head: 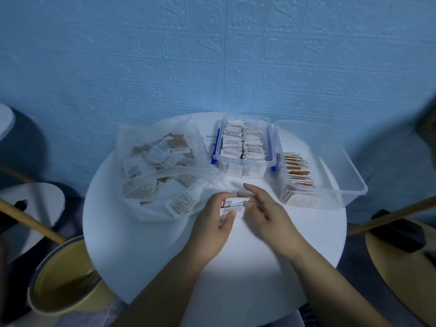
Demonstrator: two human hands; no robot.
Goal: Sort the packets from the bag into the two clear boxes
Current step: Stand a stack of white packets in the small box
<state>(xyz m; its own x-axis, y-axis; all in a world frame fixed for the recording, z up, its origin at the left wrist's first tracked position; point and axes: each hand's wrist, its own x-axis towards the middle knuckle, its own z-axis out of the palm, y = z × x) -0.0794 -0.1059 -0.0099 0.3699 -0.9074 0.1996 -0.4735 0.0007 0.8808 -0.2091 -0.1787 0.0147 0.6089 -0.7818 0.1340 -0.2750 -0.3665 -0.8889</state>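
A clear plastic bag (162, 159) lies open at the table's left, full of white and brown packets. The middle clear box (244, 161), with blue clips, holds rows of white packets. At the right stands a larger clear box (339, 175) holding brown-edged packets. My left hand (213, 228) grips a small stack of white packets (232, 205) above the table's middle. My right hand (264, 208) pinches the right end of the same stack, forefinger stretched out over it.
The round white table (212, 267) stands against a blue textured wall. A yellow bucket (63, 277) sits on the floor at the lower left. Wooden poles (30, 221) cross on both sides, and a tan round surface (405, 267) lies at the right.
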